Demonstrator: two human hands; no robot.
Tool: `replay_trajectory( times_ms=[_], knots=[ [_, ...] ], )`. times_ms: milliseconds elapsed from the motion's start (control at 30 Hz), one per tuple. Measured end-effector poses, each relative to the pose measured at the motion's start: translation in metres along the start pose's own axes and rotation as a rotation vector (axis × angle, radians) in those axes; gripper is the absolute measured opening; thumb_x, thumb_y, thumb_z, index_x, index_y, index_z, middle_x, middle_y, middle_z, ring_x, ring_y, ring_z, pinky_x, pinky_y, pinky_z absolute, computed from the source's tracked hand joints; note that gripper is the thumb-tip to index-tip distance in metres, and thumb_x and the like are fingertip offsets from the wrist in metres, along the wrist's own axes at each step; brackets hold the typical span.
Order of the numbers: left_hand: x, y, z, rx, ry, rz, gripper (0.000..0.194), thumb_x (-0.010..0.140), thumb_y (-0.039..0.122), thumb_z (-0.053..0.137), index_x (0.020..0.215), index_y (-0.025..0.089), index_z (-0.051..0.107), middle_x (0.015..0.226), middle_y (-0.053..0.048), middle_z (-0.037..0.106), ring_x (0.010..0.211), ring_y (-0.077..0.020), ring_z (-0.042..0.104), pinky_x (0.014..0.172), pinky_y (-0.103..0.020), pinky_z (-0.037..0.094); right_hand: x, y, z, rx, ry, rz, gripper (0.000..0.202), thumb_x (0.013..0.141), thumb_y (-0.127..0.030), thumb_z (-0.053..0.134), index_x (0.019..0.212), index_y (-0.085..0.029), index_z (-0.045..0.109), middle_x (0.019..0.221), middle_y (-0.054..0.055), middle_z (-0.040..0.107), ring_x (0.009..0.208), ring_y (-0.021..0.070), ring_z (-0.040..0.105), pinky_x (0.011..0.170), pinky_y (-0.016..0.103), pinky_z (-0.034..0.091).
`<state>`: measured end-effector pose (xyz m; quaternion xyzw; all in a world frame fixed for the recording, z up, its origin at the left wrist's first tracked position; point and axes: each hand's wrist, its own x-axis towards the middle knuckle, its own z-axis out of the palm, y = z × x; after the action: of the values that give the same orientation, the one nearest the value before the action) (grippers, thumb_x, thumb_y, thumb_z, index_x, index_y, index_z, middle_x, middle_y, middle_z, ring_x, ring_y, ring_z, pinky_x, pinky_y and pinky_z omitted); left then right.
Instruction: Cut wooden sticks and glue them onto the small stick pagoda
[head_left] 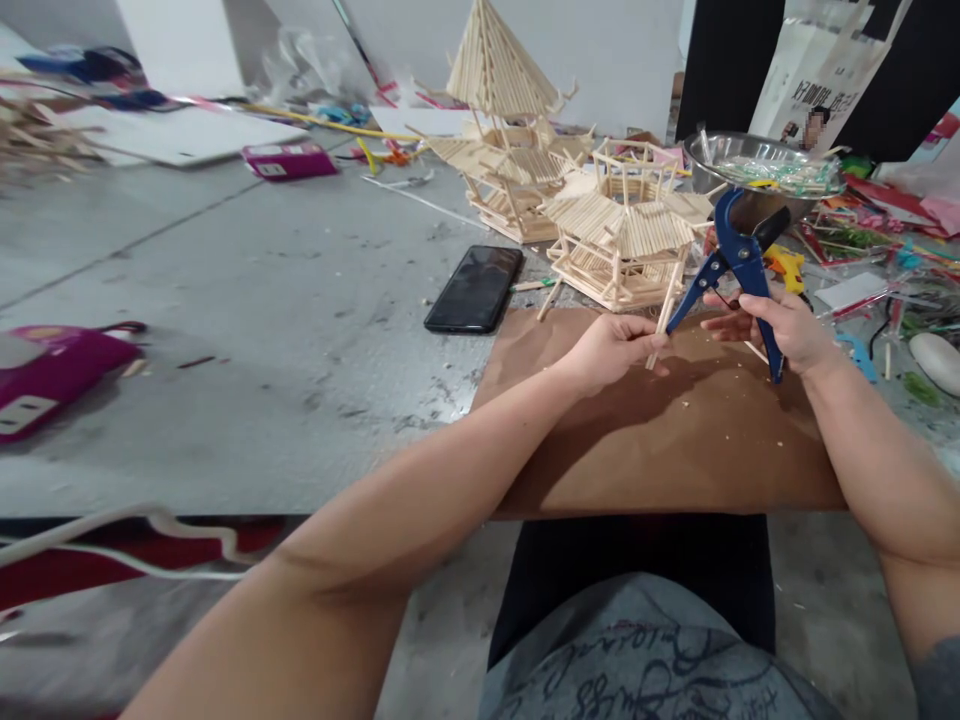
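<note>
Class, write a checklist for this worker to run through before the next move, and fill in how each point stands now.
1. Pale wood piece held: ok, pinched in the left hand.
2. Blue hand tool held: ok, the right hand is on it.
3. Left hand well away from the tool: not ok, one blue arm reaches right up to it.
4. Wood and tool apart: cannot tell, they lie too close together in this single view.
5. Brown mat free of scraps: not ok, small pale bits lie on it.
6. Phone out from under the hands: ok, it lies off to their left.
</note>
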<state>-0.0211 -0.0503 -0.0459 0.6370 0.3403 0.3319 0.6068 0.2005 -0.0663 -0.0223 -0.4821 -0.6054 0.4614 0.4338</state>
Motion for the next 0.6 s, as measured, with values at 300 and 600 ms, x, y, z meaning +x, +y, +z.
replay_trajectory(
  times_ms=[300, 600],
  knots=[
    [-0.002, -0.001, 0.008, 0.025, -0.14, 0.008, 0.014, 0.072, 0.025, 0.063, 0.068, 0.012, 0.063, 0.054, -0.001, 0.064, 0.053, -0.0096, 0.06, 0.055, -0.019, 0.042, -0.009, -0.012, 0.027, 0.172, -0.15, 0.017, 0.048, 0.066, -0.029, 0.034, 0.108, -0.022, 0.055, 0.104, 0.01, 0.063, 0.093, 0.0252, 0.061, 0.065, 0.043, 0.05],
    [0.0, 0.007, -0.012, -0.041, -0.159, 0.033, 0.02, 0.071, 0.03, 0.065, 0.074, 0.01, 0.065, 0.068, -0.004, 0.066, 0.054, -0.0095, 0.06, 0.058, -0.024, 0.049, -0.005, -0.008, -0.016, -0.716, 0.209, -0.223, 0.042, 0.062, -0.023, 0.054, 0.104, -0.027, 0.052, 0.091, 0.004, 0.061, 0.083, 0.025, 0.058, 0.077, 0.045, 0.048]
  ],
)
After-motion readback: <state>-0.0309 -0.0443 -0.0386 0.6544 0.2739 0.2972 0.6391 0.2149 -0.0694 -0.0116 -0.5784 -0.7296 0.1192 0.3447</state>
